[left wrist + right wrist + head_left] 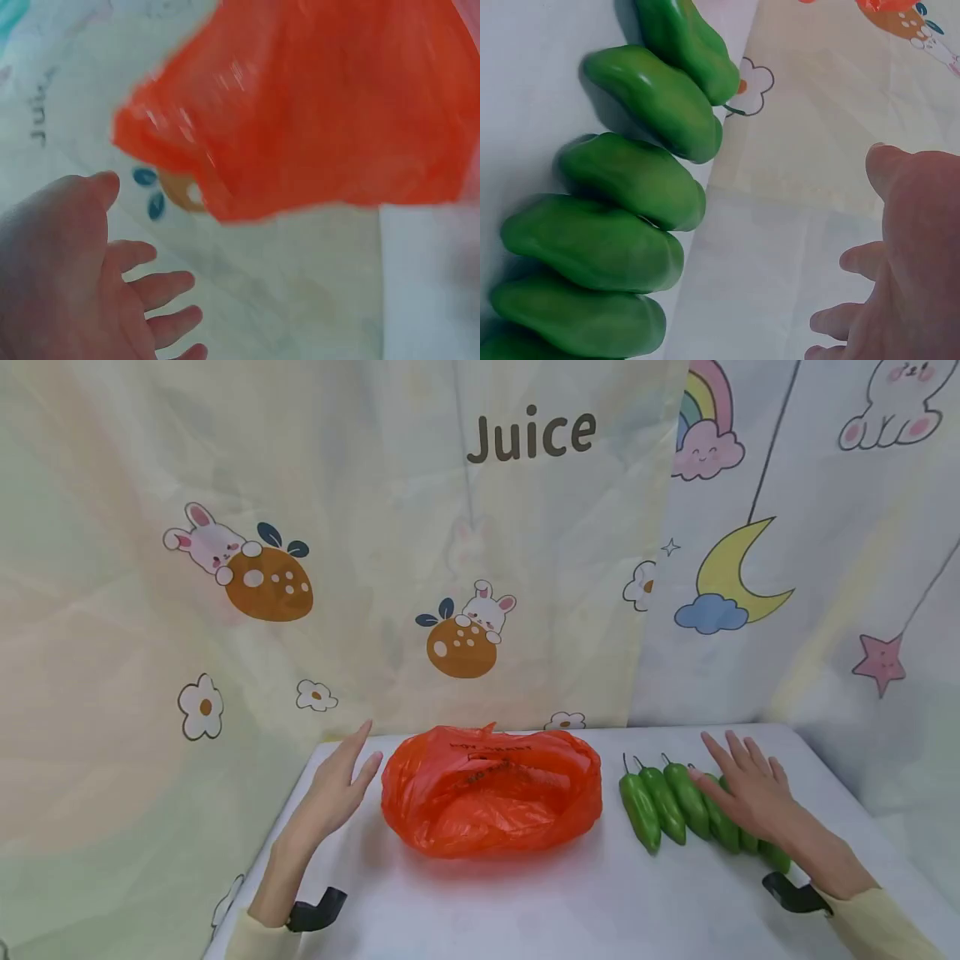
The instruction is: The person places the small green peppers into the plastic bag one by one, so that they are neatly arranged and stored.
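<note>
Head cam is showing a red plastic bag [491, 810] sitting crumpled around the middle of a white table [525, 910], and green peppers [684, 802] are lying in a row just to its right, stems pointing away from the person. Left hand [333, 787] is hovering just beside the bag's left side, open, fingers stretched out and apart from the plastic. Right hand [753, 793] is hanging over the peppers, also open with fingers spread, partly hiding a few. Behind everything, a cartoon-printed cloth [360, 552] is hanging, bunnies and "Juice" lettering included.
</note>
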`<state>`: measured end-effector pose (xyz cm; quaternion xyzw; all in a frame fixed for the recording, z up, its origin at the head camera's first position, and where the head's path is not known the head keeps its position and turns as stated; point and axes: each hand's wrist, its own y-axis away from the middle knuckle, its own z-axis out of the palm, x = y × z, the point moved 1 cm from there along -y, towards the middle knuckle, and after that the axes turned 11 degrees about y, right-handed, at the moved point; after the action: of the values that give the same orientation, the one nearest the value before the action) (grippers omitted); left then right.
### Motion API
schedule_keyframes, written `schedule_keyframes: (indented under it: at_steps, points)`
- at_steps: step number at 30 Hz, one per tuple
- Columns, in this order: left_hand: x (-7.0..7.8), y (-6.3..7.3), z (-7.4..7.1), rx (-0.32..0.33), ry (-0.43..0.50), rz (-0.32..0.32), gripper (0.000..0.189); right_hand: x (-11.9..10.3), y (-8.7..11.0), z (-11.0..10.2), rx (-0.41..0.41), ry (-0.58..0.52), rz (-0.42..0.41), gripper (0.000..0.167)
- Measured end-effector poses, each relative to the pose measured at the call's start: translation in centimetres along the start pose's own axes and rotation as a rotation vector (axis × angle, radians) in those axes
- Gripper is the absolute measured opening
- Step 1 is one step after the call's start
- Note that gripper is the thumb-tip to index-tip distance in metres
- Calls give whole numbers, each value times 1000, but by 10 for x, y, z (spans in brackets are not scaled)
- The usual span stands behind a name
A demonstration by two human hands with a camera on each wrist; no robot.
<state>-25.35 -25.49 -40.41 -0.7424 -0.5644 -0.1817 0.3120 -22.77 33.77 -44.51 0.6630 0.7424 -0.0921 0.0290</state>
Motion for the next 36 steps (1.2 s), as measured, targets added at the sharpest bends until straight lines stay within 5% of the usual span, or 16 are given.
schedule_keyframes:
  at_steps: [4, 12, 18, 36]
  points:
    - [29, 10, 2, -7, 2, 67, 71, 4, 2, 1, -7, -10, -1, 82]
    - [69, 29, 11, -77, -209, 135, 70, 17, 15, -2, 1, -11, 4, 80]
    - [70, 38, 20, -142, -274, 125, 67, 19, 21, -6, -11, -36, 15, 79]
    - [68, 37, 21, -139, -315, 137, 62, 41, 23, -10, -68, 9, 57, 81]
